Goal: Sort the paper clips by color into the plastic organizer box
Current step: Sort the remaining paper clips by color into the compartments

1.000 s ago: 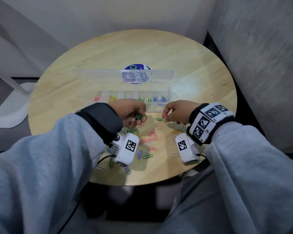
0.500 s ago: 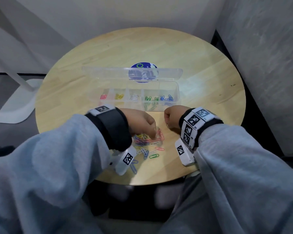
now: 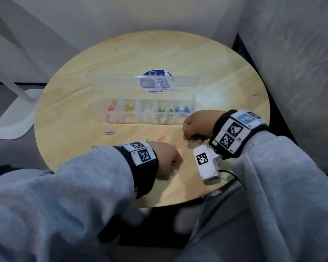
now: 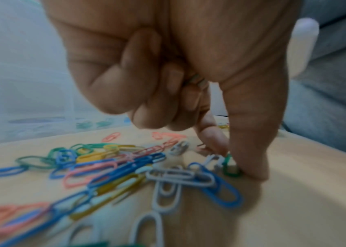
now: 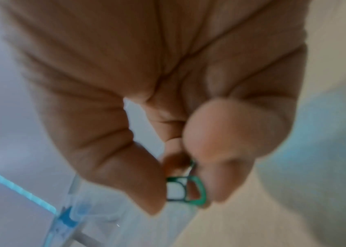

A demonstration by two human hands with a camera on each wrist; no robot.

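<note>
Right hand [image 5: 168, 103] had lifted, pinching a green clip [image 5: 187, 190] near the organizer box [image 3: 146, 121]; left hand [image 4: 168, 75], curled, pinched another green clip [image 4: 230, 165] at lower centre, so the green compartment comes next.

— Colours in the clear organizer box [image 3: 194, 103], left to right: red [image 3: 111, 108], yellow [image 3: 130, 108], white [image 3: 147, 108], green [image 3: 164, 110], blue [image 3: 182, 109].

— And a dark green clip [image 5: 189, 189] pinched in the right hand [image 5: 168, 100]. On the pale wood table [image 3: 225, 87]?

— A mixed heap [image 4: 108, 167]: blue, salmon pink, mustard yellow, green, white.

— Grey sleeves [image 3: 74, 195], black wristbands [image 3: 151, 167] with black-and-white square markers [image 3: 144, 155]. A blue round sticker [image 3: 156, 82] shows through the lid.
</note>
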